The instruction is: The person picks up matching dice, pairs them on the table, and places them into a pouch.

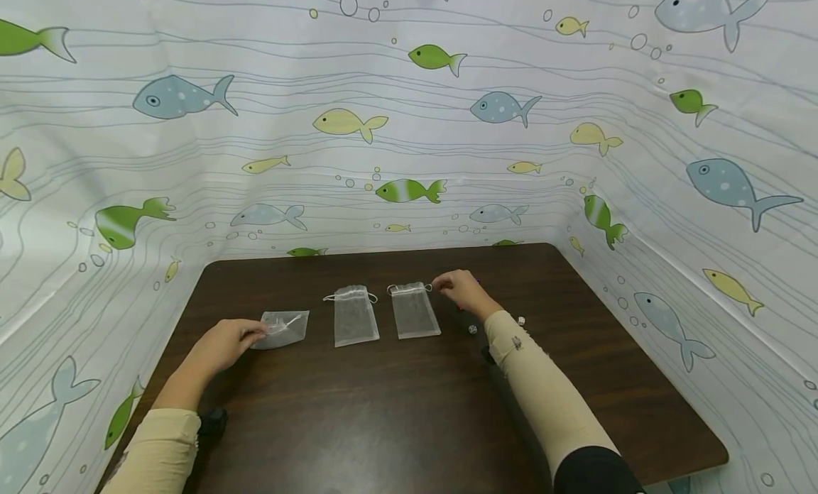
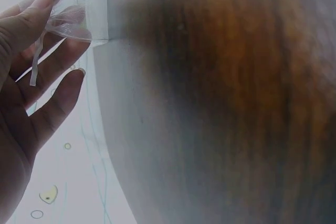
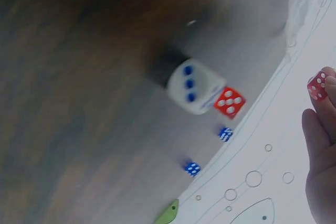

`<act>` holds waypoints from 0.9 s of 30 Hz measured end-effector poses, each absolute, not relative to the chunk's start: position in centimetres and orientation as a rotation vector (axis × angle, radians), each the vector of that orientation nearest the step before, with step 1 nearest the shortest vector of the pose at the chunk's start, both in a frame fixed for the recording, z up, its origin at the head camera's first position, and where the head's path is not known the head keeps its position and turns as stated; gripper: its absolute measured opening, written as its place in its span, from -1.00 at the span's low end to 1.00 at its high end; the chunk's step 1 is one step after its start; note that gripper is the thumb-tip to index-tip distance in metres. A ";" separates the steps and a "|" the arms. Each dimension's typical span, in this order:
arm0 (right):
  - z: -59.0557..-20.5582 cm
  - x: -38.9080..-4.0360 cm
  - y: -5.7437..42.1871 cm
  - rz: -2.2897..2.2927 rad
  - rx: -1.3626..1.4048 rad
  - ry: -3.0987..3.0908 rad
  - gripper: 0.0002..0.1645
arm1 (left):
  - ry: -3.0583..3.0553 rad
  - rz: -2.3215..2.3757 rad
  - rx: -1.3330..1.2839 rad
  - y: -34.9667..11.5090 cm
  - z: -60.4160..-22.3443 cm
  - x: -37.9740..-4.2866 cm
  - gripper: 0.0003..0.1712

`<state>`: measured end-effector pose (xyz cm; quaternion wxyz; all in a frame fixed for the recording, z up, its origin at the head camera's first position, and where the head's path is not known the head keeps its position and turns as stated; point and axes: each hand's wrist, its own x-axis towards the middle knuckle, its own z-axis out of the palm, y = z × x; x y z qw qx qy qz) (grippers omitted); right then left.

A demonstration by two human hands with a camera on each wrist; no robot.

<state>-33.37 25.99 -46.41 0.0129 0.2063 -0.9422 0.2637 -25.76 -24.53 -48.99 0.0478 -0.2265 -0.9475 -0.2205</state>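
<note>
My left hand (image 1: pixel 224 345) pinches the gathered edge of a sheer white drawstring pouch (image 1: pixel 289 328) at the table's left side. In the left wrist view, thumb and fingers hold the pouch's bunched mesh (image 2: pixel 68 22), and a white ribbon end dangles beside them. Over at the right, my right hand (image 1: pixel 469 293) is raised near another pouch (image 1: pixel 415 315). A red die (image 3: pixel 317 86) is pinched at its fingertips in the right wrist view. On the table below are a white die (image 3: pixel 197 87) with blue pips, a second red die (image 3: pixel 229 102) and blue dice (image 3: pixel 192 169).
A further sheer pouch (image 1: pixel 356 320) lies flat in the middle. Small pale dice (image 1: pixel 473 329) sit beside the right forearm. The dark wooden table (image 1: pixel 358 423) is bordered at the back and sides by a fish-patterned curtain (image 1: pixel 409 139).
</note>
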 end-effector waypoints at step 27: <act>-44.2 -33.7 21.1 0.854 0.723 -2.907 -0.67 | -2.866 -0.690 -0.691 -24.0 -48.7 -26.3 -0.88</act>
